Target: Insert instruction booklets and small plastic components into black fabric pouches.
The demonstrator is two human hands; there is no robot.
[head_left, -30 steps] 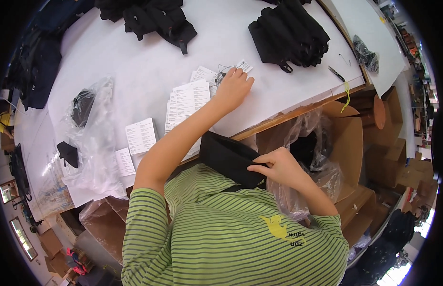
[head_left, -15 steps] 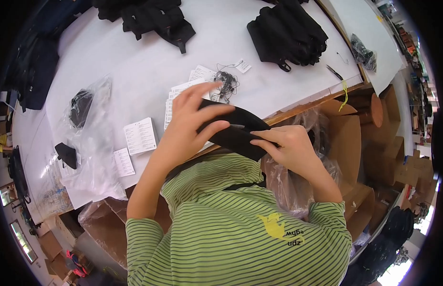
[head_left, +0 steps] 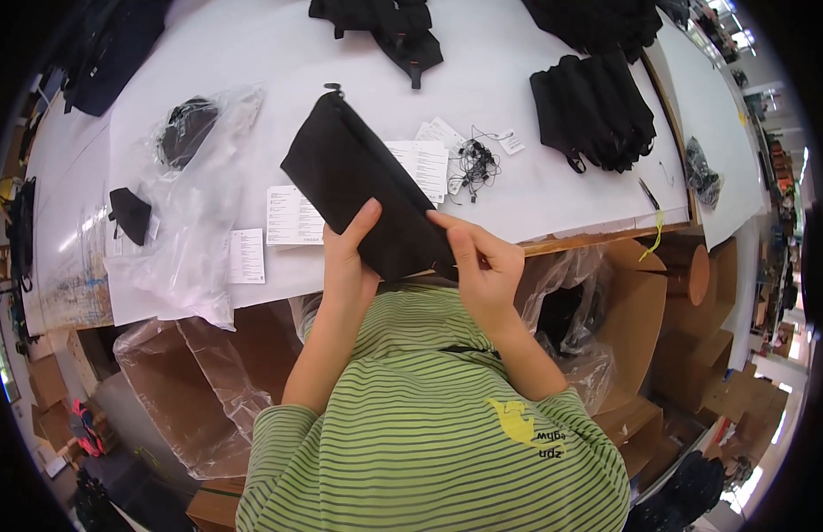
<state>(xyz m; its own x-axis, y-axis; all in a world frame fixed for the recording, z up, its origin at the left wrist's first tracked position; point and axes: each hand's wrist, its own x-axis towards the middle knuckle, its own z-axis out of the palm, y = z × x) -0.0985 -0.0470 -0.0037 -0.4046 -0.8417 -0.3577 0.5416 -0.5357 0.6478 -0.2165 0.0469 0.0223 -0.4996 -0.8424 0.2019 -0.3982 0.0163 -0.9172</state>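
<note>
A long black fabric pouch [head_left: 345, 164] is held slanted over the table's near edge, with a small loop at its far upper end. My left hand [head_left: 347, 266] grips its lower left side, thumb lying on top. At the lower right edge my right hand [head_left: 487, 266] pinches the pouch between thumb and fingers. Behind it, partly covered, are printed white cards [head_left: 296, 215] and a tangle of black strings [head_left: 476, 167] with a white tag [head_left: 511, 142].
Stacked black pouches [head_left: 593, 111] lie right, near a small cutter with yellow cord [head_left: 648, 192]. Further black fabric pieces [head_left: 402, 40] are at the back. On the left sits a clear plastic bag [head_left: 194, 204] beside a small black piece [head_left: 129, 215]. Cardboard boxes [head_left: 633, 301] stand below the table edge.
The pouch has turned from held sideways and gaping to flat and pointing away from me. My left hand has moved down from its top to its lower left side. The view has shifted.
</note>
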